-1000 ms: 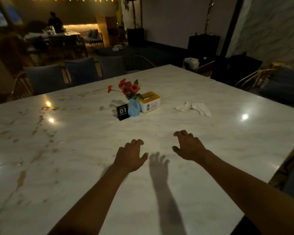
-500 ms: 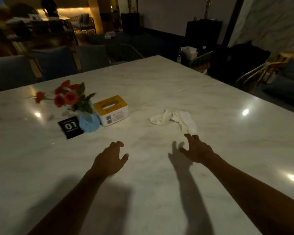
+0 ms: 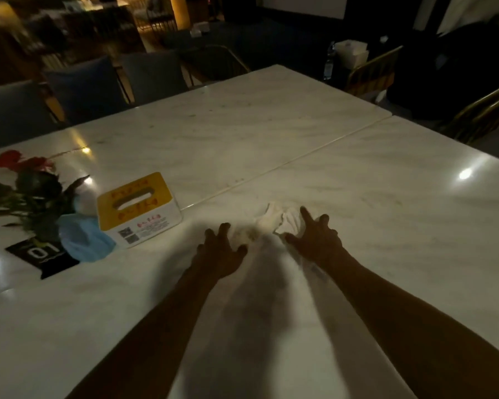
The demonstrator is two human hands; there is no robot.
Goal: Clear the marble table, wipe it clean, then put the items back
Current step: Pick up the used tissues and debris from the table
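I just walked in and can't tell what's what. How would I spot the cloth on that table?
Find the big marble table. In front of the person's right hand, to the right of the yellow-topped tissue box, lies the cloth. It is the only crumpled white thing; the neighbours are a box, a blue vase and a black number sign.

The black table sign [image 3: 42,254] reads "01"; tissue box [image 3: 140,210] print is illegible.

Single head view, facing down-forward, close over marble table [image 3: 271,145]
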